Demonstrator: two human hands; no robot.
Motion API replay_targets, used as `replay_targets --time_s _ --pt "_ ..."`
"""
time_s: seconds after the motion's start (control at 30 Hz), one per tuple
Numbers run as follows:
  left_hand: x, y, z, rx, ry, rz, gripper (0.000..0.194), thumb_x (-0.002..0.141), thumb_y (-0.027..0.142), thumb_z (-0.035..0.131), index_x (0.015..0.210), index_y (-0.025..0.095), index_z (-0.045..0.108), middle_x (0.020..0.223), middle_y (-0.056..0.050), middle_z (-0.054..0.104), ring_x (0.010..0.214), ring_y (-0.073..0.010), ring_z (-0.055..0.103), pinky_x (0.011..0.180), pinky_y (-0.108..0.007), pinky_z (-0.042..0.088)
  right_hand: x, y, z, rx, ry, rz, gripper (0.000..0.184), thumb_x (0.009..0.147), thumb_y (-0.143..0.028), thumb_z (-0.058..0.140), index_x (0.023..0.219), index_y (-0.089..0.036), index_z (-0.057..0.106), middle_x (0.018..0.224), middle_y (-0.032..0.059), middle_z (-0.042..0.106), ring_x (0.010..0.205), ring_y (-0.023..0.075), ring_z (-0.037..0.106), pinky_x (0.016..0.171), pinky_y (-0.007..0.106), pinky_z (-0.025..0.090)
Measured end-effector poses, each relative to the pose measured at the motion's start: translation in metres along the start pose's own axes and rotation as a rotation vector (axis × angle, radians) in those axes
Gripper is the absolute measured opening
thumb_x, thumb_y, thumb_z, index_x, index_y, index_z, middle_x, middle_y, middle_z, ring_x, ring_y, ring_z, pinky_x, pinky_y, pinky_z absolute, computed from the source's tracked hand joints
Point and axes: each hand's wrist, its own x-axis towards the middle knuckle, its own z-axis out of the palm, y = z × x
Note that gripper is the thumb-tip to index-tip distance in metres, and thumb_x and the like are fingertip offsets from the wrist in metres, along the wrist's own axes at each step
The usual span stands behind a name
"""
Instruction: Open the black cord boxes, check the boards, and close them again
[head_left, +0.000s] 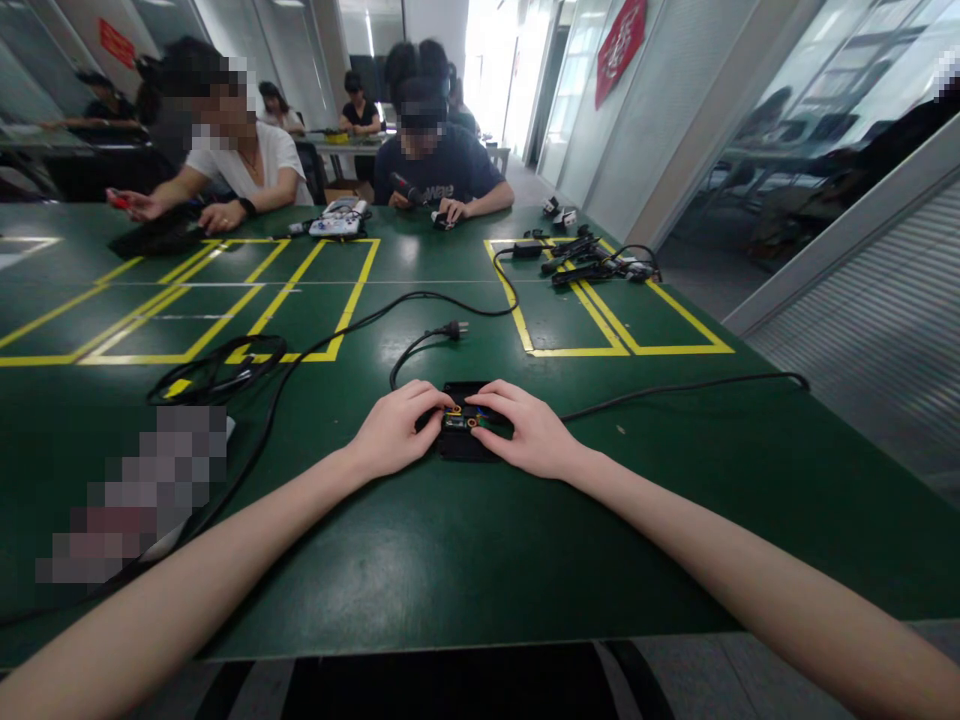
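On a green table (450, 570), a bare left hand (394, 430) and bare right hand (536, 435) curl, whether gripping I cannot tell, around a small copper-ringed circuit board (456, 422) at a flat black plastic case (468, 448), with a black power plug (454, 330) beyond.

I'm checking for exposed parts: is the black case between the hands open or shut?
Open: the inside of the black case is exposed, with small orange rings visible.
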Motion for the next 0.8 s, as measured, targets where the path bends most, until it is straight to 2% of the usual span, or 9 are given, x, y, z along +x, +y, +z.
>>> replay_targets --time_s 0.13,0.23,0.3,0.4,0.5,0.67,0.8 --pt "-0.001 -0.001 0.001 0.004 0.013 -0.014 0.018 0.100 0.018 0.051 0.106 0.020 0.068 0.100 -0.006 0.072 0.094 -0.0207 0.069 0.082 -0.033 0.056 0.001 -0.002 0.000 0.004 0.025 0.019 0.031 0.094 -0.030 0.064 0.125 -0.024 0.065 0.122 0.0098 0.065 0.109 0.0261 0.067 0.093 0.041 0.057" --pt "-0.001 -0.002 0.001 0.007 0.025 -0.020 0.018 0.102 0.020 0.051 0.107 0.020 0.069 0.101 -0.006 0.073 0.096 -0.0208 0.070 0.083 -0.032 0.056 0.001 -0.003 -0.004 0.017 0.061 0.075 0.023 0.096 -0.030 0.061 0.118 -0.024 0.064 0.121 0.0086 0.063 0.094 0.0214 0.067 0.083 0.036 0.056" --pt "-0.001 -0.002 0.001 0.001 0.035 -0.015 0.019 0.103 0.020 0.051 0.108 0.021 0.069 0.101 -0.006 0.073 0.096 -0.0204 0.070 0.083 -0.032 0.057 0.001 -0.001 -0.007 -0.004 0.066 0.108 0.017 0.093 -0.026 0.060 0.110 -0.022 0.062 0.112 0.0069 0.063 0.078 0.0176 0.062 0.073 0.032 0.052" --pt "-0.001 0.000 0.001 -0.007 0.053 -0.005 0.019 0.103 0.021 0.051 0.109 0.020 0.069 0.102 -0.006 0.073 0.096 -0.0201 0.071 0.084 -0.031 0.057 0.001 0.005 -0.013 -0.054 0.035 0.112 0.011 0.085 -0.019 0.062 0.095 -0.022 0.058 0.090 0.0021 0.063 0.071 0.0164 0.057 0.067 0.029 0.046" --pt "0.000 0.003 -0.001 -0.028 0.069 -0.008 0.019 0.103 0.021 0.051 0.108 0.019 0.069 0.102 -0.007 0.074 0.094 -0.0197 0.071 0.083 -0.031 0.057 0.001 0.010 -0.017 -0.070 0.020 0.099 0.006 0.085 -0.019 0.061 0.085 -0.022 0.055 0.077 0.0003 0.061 0.070 0.0167 0.057 0.065 0.028 0.042" --pt "0.000 0.008 -0.005 -0.105 0.105 -0.048 0.016 0.098 0.020 0.055 0.104 0.017 0.068 0.094 -0.006 0.073 0.083 -0.0168 0.070 0.076 -0.028 0.057 -0.001 0.007 -0.022 0.006 0.060 0.031 0.004 0.089 -0.021 0.058 0.087 -0.022 0.056 0.080 0.0013 0.063 0.067 0.0150 0.056 0.063 0.027 0.041" --pt "-0.001 0.009 -0.008 -0.165 0.051 -0.001 0.010 0.090 0.017 0.056 0.090 0.017 0.066 0.082 -0.003 0.070 0.071 -0.0135 0.066 0.067 -0.024 0.054 -0.005 0.003 -0.028 0.091 0.007 -0.096 0.004 0.088 -0.018 0.059 0.087 -0.021 0.057 0.079 0.0009 0.063 0.067 0.0140 0.056 0.063 0.026 0.043"
